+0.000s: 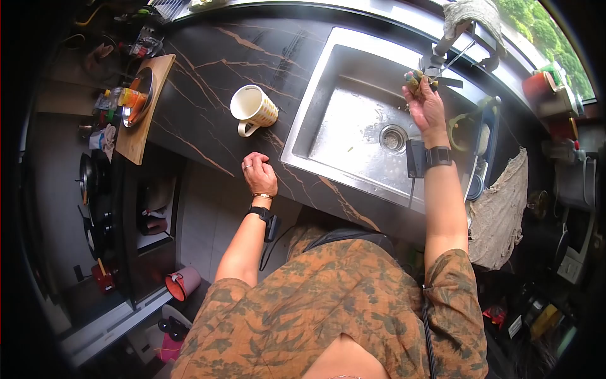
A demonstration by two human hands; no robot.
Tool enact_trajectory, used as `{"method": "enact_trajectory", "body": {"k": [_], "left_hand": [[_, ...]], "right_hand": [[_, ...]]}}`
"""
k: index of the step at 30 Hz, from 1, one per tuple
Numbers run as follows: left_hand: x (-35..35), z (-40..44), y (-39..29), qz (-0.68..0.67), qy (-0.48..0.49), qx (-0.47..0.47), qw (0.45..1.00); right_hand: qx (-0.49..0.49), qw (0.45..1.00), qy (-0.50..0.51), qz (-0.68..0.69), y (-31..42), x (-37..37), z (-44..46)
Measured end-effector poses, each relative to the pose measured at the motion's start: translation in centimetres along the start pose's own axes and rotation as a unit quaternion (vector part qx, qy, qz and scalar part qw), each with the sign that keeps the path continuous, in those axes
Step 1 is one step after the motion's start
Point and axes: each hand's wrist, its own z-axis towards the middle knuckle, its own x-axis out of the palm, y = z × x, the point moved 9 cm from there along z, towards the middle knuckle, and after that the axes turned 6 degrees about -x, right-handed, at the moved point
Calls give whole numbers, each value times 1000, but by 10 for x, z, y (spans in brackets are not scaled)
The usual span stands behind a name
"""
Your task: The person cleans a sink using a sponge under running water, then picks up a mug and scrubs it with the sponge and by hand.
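scrubber at the far side of the sink: grip firm, wrist high

the right hand's fingers (pixel 410 96) are partly closed, palm turned up, pinching what looks like a small scrubber (pixel 414 81). the step seems to be handling that scrubber at the far right corner of the sink (pixel 308 108), right by what looks like the tap (pixel 434 61). a pinch that keeps the thumb over the top suits it best; something this small and soft could slip if held only by its edge.

the right hand (pixel 427 118) is over the right part of the sink, beyond the drain (pixel 393 138). the box (pixel 415 158) on its wrist has a cord (pixel 413 194) hanging towards the sink's front rim, so the wrist is best kept high, with box and cord out of any wet.

the left hand (pixel 260 175) is left of the sink, at the counter's front edge. its fingers curl loosely, but the underside is hidden: i cannot tell how tightly they close or whether they hold anything. the mug (pixel 264 112) stands upright, left of the sink and just beyond this hand, apart from it; an elbow or sleeve swung that way could knock it.
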Motion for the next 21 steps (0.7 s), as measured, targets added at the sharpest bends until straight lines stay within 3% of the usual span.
{"method": "enact_trajectory", "body": {"k": [5,8,11,17,20,21], "left_hand": [[0,0,1,-3,-3,-3,1000],[0,0,-1,0,0,0,1000],[-1,1,-3,3,-3,9,1000],[-2,1,-4,1,-1,3,1000],[0,1,-2,1,5,-1,1000],[-1,2,-1,2,5,-1,1000]], "right_hand": [[68,994,17,86,-5,6,-6],[-35,999,-13,-35,-7,-26,9],[9,997,13,-71,-6,-1,-9],[81,996,19,43,-9,20,-23],[126,991,32,12,-16,14,-26],[129,987,43,-80,-18,3,-24]]}}
